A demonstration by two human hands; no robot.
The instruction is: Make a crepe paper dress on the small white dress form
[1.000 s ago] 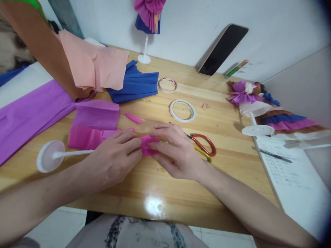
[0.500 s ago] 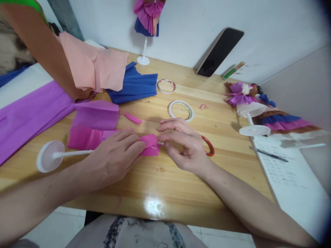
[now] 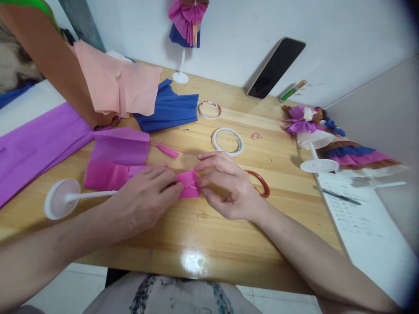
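Note:
A small piece of bright pink crepe paper lies between my hands, with a thin pale strip across it. My left hand presses the paper's left end between thumb and fingers. At its right edge, the thumb and index fingertip of my right hand pinch the paper. A white stand with a round base lies on its side, its rod running under my left hand. Behind that hand are a magenta paper piece and a purple paper piece. A red-brown bangle rests beside my right wrist.
Two tape rolls, a white one and a smaller one, lie behind my hands. A phone leans on the wall. Decorated paper figures stand at the back and right. Paper sheets, including blue crepe paper, cover the left; a pen lies right.
My right fingertips have closed in on the right edge of the pink paper. My left hand keeps its hold. The whole view has shifted slightly.

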